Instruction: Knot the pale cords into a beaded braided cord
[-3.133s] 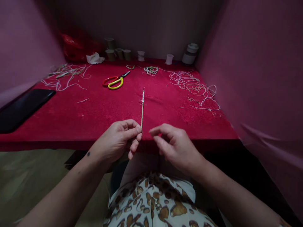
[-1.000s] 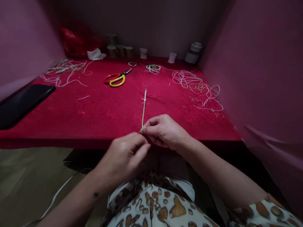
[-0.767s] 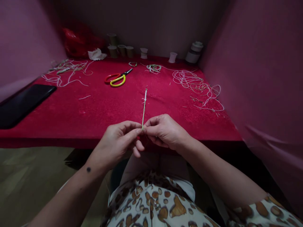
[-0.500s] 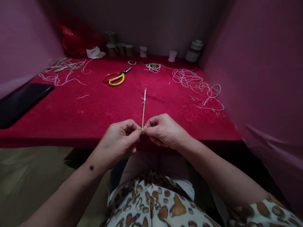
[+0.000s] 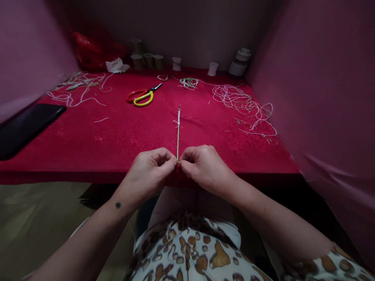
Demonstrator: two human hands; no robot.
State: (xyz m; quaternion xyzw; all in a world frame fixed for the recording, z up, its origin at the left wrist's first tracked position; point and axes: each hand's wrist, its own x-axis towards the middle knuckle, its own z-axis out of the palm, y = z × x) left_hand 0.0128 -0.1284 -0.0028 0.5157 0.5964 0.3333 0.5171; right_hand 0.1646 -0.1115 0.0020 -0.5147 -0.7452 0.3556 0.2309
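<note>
A thin knotted cord [image 5: 178, 136], white at its far part and pale green nearer me, runs straight along the red cloth toward the front edge. Its far end sits by a small pin or hook. At the near end my left hand [image 5: 154, 168] pinches the strands between thumb and forefinger. Opposite it, my right hand [image 5: 205, 166] grips the strands in the same way, fingertips just apart from the left ones. The fine thread ends between the fingers are too small to follow.
Red-and-yellow-handled scissors [image 5: 144, 96] lie beyond the cord. Loose pale thread [image 5: 234, 97] is tangled on the right, more thread [image 5: 84, 86] on the left. A black phone [image 5: 29, 128] lies at left. Spools [image 5: 149, 60] and a bottle [image 5: 239, 62] stand at the back.
My right hand's knuckles have dropped slightly toward me, and its fingertips have drawn a little away from the left ones. The cord's near end has shifted slightly right.
</note>
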